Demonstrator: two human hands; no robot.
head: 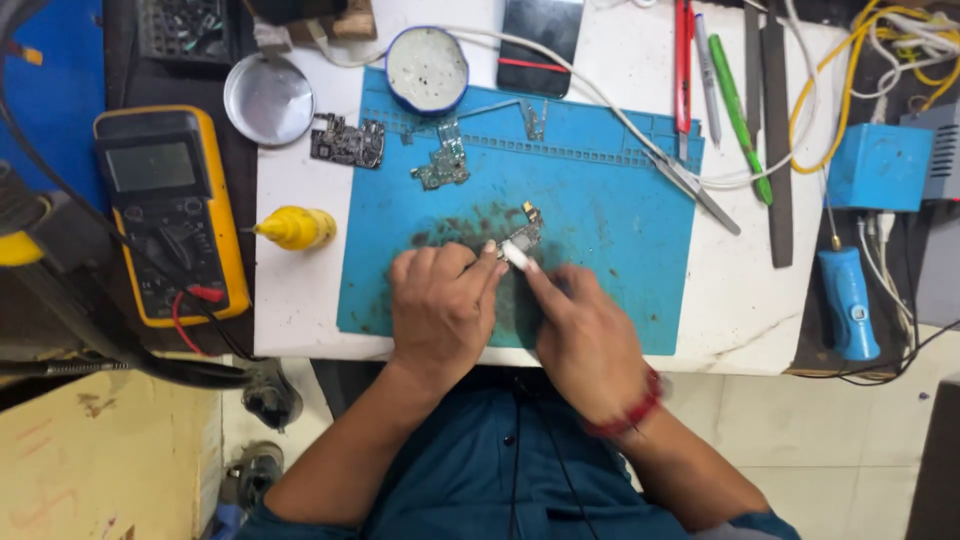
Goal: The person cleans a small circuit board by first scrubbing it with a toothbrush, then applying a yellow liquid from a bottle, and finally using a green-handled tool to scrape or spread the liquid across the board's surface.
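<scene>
Hands: left hand (pixel 438 305) pinches small metal circuit board (pixel 525 234); right hand (pixel 585 335) grips white swab (pixel 518 256) against it.
Surface: stained blue work mat (pixel 620 200).

A dark teal buttoned shirt is being worn, sleeves ending above the elbows, and a red thread band (pixel 628 412) is circling the right wrist.
</scene>
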